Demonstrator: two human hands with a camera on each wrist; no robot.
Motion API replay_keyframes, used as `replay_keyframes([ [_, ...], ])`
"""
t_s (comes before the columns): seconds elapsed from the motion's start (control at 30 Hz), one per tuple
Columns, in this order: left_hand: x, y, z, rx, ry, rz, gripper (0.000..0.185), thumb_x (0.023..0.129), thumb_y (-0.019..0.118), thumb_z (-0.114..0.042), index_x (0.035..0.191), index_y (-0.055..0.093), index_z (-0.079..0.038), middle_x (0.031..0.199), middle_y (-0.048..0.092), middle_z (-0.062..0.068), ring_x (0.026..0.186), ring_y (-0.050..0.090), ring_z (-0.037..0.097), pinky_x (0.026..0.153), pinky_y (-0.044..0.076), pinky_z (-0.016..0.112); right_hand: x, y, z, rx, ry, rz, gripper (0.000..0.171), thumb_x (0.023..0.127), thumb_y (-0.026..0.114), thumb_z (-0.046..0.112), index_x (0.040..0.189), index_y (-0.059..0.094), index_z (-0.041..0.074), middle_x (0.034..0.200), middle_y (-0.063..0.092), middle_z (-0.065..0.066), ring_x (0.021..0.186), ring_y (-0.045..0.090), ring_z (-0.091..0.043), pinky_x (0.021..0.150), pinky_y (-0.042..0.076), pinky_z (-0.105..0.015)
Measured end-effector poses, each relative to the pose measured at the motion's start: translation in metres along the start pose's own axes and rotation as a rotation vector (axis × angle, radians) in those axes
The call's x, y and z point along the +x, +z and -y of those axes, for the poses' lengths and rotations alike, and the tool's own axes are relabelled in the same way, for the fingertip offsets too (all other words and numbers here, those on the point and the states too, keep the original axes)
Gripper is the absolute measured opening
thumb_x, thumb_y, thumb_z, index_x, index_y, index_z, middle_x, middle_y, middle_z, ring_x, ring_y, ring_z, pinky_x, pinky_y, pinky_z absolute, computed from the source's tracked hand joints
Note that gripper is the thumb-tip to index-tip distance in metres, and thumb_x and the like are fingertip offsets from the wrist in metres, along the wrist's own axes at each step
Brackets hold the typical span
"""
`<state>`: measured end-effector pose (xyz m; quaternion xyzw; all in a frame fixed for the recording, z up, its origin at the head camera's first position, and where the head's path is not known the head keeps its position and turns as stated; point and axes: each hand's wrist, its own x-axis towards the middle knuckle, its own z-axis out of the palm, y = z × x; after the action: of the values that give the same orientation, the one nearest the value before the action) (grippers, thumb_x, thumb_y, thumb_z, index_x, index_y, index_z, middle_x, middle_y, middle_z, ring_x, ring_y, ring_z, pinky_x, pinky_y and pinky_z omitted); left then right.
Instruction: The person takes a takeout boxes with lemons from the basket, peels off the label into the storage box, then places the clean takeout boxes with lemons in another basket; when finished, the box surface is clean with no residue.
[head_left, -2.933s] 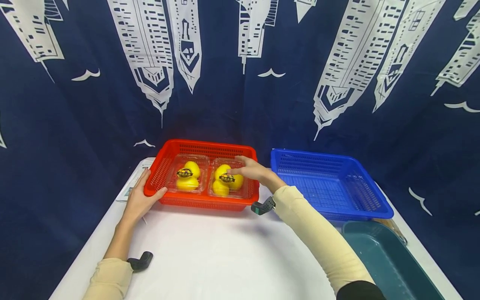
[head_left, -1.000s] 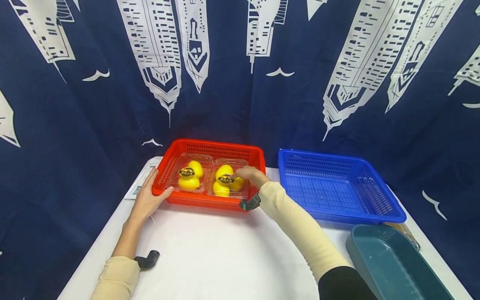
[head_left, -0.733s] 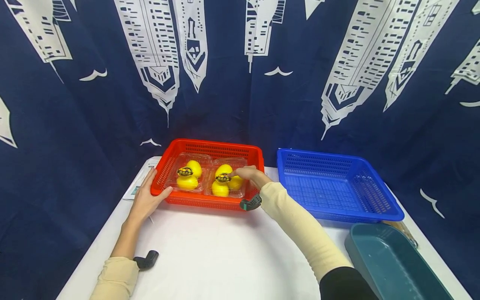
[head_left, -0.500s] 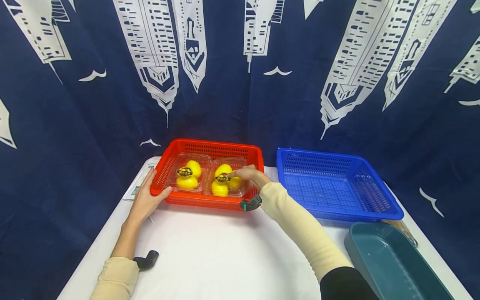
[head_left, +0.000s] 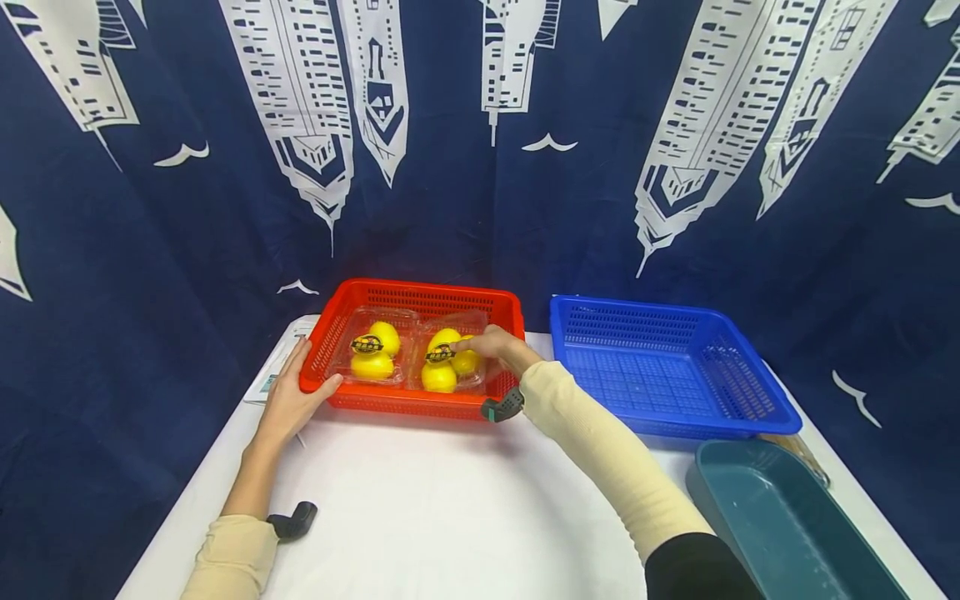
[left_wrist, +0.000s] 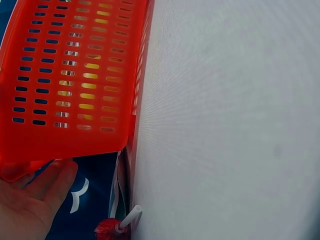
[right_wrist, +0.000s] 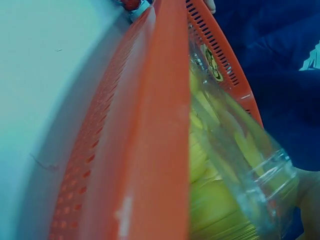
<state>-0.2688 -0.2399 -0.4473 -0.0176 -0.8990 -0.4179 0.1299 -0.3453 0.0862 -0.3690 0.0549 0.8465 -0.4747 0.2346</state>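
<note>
In the head view, a red basket point(head_left: 420, 402) holds two clear plastic boxes side by side, each with a dark label and yellow lemon-like fruits inside. The left box point(head_left: 367, 343) lies flat. My right hand point(head_left: 501, 343) pinches the right box point(head_left: 440, 353) at its right side, thumb near the label; the other fingers are mostly hidden. That side looks tilted up, and the right wrist view shows the box point(right_wrist: 250, 167) slanting above the basket's rim. At the front left corner, my left hand point(head_left: 288, 402) rests against the basket, fingers along the side, thumb on the front.
A blue basket point(head_left: 637, 421) stands to the right, and a dark green tub point(head_left: 780, 508) is nearer at the right edge. Papers point(head_left: 273, 371) lie beyond the left hand. A white stick point(left_wrist: 131, 217) with a red-wrapped end pokes out there. A dark patterned curtain point(head_left: 442, 225) hangs behind.
My right hand has gone from spread over the right box's far edge to pinching its right side. That side has risen slightly. The left hand stays at the basket's corner.
</note>
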Motion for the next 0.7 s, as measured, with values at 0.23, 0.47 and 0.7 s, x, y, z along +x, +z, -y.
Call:
replay_keyframes([
  [0.23,-0.001,0.002,-0.002,0.003,0.001,-0.002,0.091,0.087,0.066,-0.046,0.154,0.022,-0.004,0.163,0.019,0.016,0.145,0.025,0.045,0.112,0.025,0.069,-0.014,-0.008,0.006,-0.004,-0.054,-0.039,0.067,0.086,0.071,0.034,0.13,0.039,-0.004,0.122,0.046,-0.017,0.067,0.058,-0.019,0.067,0.062,-0.039],
  [0.47,-0.002,0.002,-0.001,0.005,0.002,-0.014,0.091,0.087,0.066,-0.046,0.154,0.023,-0.003,0.162,0.02,0.015,0.145,0.025,0.045,0.113,0.024,0.068,-0.024,-0.016,0.009,0.007,-0.08,-0.054,0.046,0.084,0.071,0.037,0.106,0.053,0.0,0.094,0.056,-0.009,0.065,0.065,-0.019,0.067,0.062,-0.037],
  [0.7,-0.001,0.001,-0.001,0.001,0.0,-0.018,0.091,0.087,0.066,-0.046,0.154,0.022,-0.003,0.162,0.02,0.017,0.146,0.023,0.045,0.113,0.023,0.068,-0.04,-0.029,0.012,0.017,-0.094,-0.067,0.037,0.082,0.07,0.042,0.088,0.056,0.008,0.07,0.057,-0.002,0.058,0.063,-0.016,0.062,0.06,-0.03],
])
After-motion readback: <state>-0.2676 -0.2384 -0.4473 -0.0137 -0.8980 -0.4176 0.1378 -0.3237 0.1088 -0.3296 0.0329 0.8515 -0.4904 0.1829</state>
